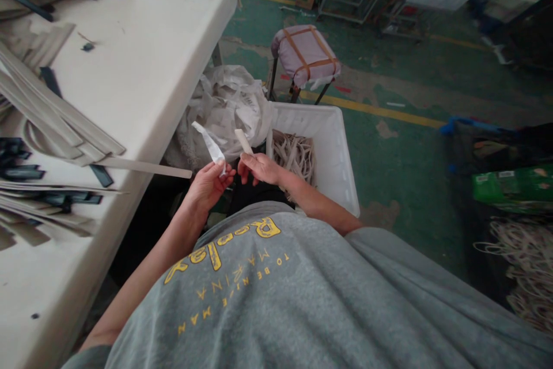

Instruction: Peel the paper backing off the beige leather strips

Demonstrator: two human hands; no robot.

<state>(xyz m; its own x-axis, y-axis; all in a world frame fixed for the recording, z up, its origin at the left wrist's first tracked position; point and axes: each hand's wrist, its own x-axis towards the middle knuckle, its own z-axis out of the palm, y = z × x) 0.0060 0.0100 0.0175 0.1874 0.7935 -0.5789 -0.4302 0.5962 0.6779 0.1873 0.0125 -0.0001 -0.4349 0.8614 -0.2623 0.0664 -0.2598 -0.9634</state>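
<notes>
Plastic bag [235, 95] sits between table [173, 18] and tub [336, 156]; before it, left hand [211, 185] pinches a white strip [209, 143], right hand [261, 168], loosely curled, grips a cream strip [243, 141]. Shirt lettering [213, 256] shows "MAKINA" and, apparently, "Roolex".

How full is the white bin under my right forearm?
Partly full: a heap of strips lies in the bin, its far wall bare above. Your right forearm hides part, so I cannot tell the depth.

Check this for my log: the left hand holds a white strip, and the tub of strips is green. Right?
No, the tub is white, as the head view shows; the left hand does hold a white strip.
</notes>
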